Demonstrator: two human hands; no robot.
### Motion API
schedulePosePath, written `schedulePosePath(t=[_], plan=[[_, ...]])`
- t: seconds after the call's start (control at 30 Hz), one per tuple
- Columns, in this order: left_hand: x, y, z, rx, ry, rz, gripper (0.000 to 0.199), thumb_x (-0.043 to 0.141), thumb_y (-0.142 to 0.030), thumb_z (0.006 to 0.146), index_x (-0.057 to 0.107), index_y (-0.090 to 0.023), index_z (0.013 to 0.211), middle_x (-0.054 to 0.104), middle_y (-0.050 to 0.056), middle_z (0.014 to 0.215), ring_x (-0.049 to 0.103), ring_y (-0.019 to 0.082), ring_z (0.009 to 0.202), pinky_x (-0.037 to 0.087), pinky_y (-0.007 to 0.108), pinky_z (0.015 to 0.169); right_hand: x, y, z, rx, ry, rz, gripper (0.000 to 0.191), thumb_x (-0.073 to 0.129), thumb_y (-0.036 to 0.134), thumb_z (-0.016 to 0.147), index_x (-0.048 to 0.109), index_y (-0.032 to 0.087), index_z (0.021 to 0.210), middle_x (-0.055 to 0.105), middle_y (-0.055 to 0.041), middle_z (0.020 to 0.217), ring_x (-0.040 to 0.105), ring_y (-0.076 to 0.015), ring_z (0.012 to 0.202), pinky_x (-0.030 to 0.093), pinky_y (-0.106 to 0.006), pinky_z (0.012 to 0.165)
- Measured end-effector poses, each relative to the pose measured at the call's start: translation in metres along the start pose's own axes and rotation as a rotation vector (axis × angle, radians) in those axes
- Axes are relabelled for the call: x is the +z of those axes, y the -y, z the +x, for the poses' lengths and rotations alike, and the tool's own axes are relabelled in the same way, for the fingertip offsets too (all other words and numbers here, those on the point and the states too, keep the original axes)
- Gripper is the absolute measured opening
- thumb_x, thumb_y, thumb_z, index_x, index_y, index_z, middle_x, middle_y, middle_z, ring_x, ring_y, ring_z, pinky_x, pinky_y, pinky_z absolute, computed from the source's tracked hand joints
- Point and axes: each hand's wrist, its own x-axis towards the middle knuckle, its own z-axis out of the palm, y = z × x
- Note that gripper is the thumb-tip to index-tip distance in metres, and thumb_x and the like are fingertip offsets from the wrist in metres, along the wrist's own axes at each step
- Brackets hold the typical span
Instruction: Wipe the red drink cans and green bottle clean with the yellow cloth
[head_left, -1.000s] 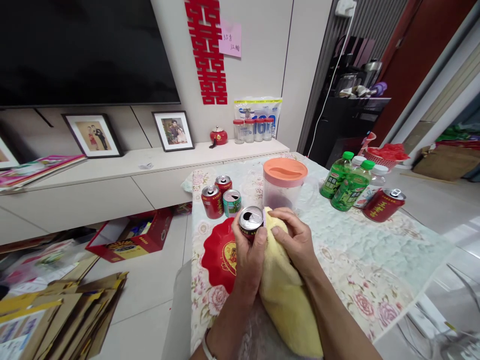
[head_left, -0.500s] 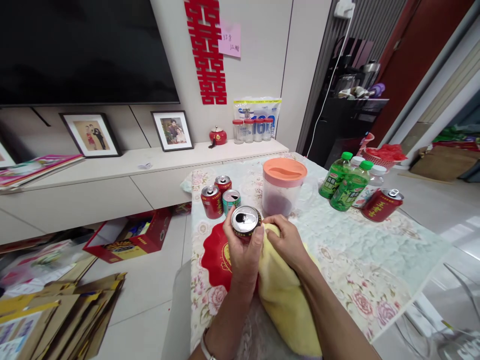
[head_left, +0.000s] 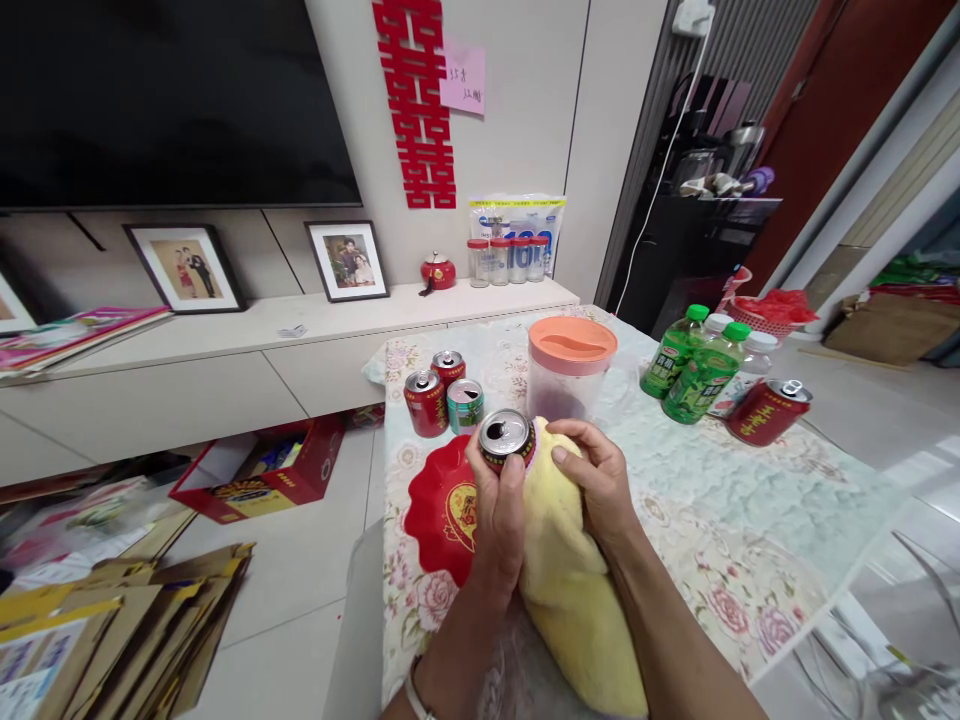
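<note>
Wrapping the opened can (head_left: 507, 438), the left hand (head_left: 496, 510) has a closed grip; the right hand (head_left: 598, 478) presses a yellow cloth (head_left: 562, 580) against its right side, above the near table (head_left: 720, 500).

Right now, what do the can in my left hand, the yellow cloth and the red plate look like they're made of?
The can looks like metal: its silvery top shines and has a pull-tab opening. The yellow cloth looks like soft, fuzzy fabric, probably microfibre or terry, matte and draping in folds. The red plate is probably plastic: glossy, scalloped rim, printed gold centre.
</note>
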Motion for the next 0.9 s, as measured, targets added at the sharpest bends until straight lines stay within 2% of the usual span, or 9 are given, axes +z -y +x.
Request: schedulePosePath(t=[0.1,0.2,0.27,0.4,0.53,0.67,0.9], plan=[[0.000,-0.003,-0.002,-0.093,0.062,-0.033,0.042,0.055,-0.041,0.093,0.048,-0.023,0.131,0.072,0.013,0.131,0.071,0.031,0.116,0.059,0.041,0.093,0.000,0.005,-0.001,-0.063,0.003,0.042,0.024,0.071,0.038,0.083,0.073,0.026,0.103,0.070,-0.0038,0.107,0.068,-0.0219,0.096,0.055,-0.034,0.084],[-0.003,0.000,-0.002,-0.056,0.070,-0.035,0.046,0.060,-0.045,0.093,0.047,-0.025,0.132,0.069,0.012,0.135,0.068,0.031,0.122,0.056,0.043,0.099,0.001,0.009,0.001,-0.129,0.030,0.007,0.021,0.075,0.034,0.079,0.074,0.027,0.099,0.068,-0.0017,0.102,0.066,-0.0205,0.100,0.052,-0.031,0.091],[-0.005,0.005,0.000,-0.029,0.049,-0.055,0.050,0.063,-0.048,0.091,0.046,-0.027,0.134,0.068,0.011,0.137,0.066,0.031,0.125,0.054,0.044,0.104,0.002,0.010,0.002,-0.148,0.053,-0.038,0.018,0.075,0.031,0.078,0.073,0.026,0.095,0.068,-0.0014,0.098,0.065,-0.0202,0.097,0.051,-0.031,0.089],[-0.005,0.012,0.005,0.006,0.016,-0.160,0.064,0.068,-0.050,0.087,0.040,-0.028,0.140,0.062,0.011,0.144,0.063,0.029,0.131,0.049,0.044,0.112,0.002,0.005,0.005,-0.111,0.072,-0.158,0.015,0.067,0.025,0.078,0.070,0.023,0.092,0.069,-0.0018,0.092,0.065,-0.0207,0.088,0.050,-0.033,0.083],[-0.003,0.010,0.007,0.048,-0.009,-0.154,0.075,0.073,-0.049,0.082,0.041,-0.025,0.145,0.056,0.014,0.150,0.059,0.030,0.136,0.049,0.042,0.113,0.000,-0.004,0.008,-0.047,0.080,-0.286,0.017,0.061,0.021,0.074,0.070,0.022,0.089,0.071,-0.0026,0.089,0.064,-0.0226,0.087,0.048,-0.037,0.086],[-0.004,0.010,0.006,0.072,-0.019,-0.090,0.074,0.075,-0.047,0.080,0.045,-0.020,0.142,0.053,0.017,0.150,0.057,0.033,0.138,0.047,0.045,0.115,-0.002,-0.013,0.011,-0.006,0.077,-0.373,0.019,0.058,0.019,0.071,0.070,0.023,0.085,0.071,-0.0025,0.086,0.063,-0.0237,0.084,0.047,-0.040,0.086],[-0.004,0.006,0.004,0.050,0.011,-0.032,0.059,0.073,-0.043,0.083,0.046,-0.025,0.132,0.069,0.012,0.131,0.069,0.030,0.118,0.056,0.044,0.102,0.000,-0.009,0.008,-0.035,0.024,-0.337,0.016,0.063,0.021,0.073,0.072,0.022,0.087,0.073,-0.0047,0.091,0.066,-0.0254,0.090,0.048,-0.040,0.088]])
